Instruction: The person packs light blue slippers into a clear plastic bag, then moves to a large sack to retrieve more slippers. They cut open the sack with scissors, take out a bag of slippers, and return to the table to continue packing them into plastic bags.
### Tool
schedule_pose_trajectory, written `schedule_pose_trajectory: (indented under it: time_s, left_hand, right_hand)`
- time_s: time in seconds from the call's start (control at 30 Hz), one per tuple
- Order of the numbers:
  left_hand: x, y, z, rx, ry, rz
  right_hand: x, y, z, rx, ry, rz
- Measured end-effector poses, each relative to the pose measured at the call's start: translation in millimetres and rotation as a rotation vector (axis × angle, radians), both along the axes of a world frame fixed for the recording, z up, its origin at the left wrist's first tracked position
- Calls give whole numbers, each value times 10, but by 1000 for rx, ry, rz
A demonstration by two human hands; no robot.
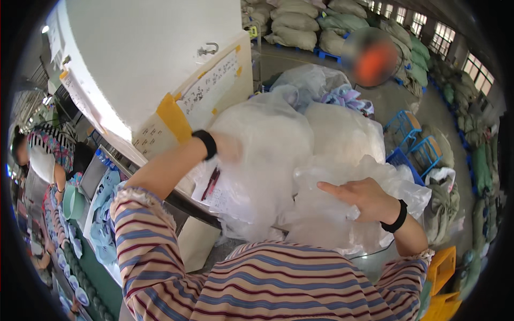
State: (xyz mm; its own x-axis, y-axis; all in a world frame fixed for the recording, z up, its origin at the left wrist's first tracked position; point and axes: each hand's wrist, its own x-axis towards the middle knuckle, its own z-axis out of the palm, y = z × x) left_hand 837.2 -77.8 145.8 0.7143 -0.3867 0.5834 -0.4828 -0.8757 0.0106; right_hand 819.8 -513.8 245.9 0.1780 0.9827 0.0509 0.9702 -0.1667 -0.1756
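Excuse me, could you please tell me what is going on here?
A person in a striped top is handling clear plastic bags. The left hand, blurred, is at a bulky bag; the right hand, index finger extended, is over crumpled plastic nearer the body. Whether either grip is closed is unclear. Paper shows beside the bulky bag, and another person is off to the left.

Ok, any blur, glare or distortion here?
Head view throughout: the left hand is smeared, probably by motion, while the right hand is crisper; the white boxy unit is washed out along its lower left; the windows at upper right look bright; straight edges bow toward the black rim; a round patch with orange, upper right, is too blurred to read.
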Motion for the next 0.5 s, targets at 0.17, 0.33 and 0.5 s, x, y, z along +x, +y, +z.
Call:
schedule_pose_trajectory:
  time_s: [0.17, 0.33, 0.5]
  left_hand:
    - [-331, -345, 1457, -343, 400, -138]
    - [-299, -902, 1139, 95, 607, -258]
    - [-546, -681, 1922, -610, 407, -13]
  right_hand:
    - [-174, 434, 93, -52, -129, 154]
    - [-65, 1260, -158, -41, -256, 143]
    - [1701, 697, -595, -177, -436, -447]
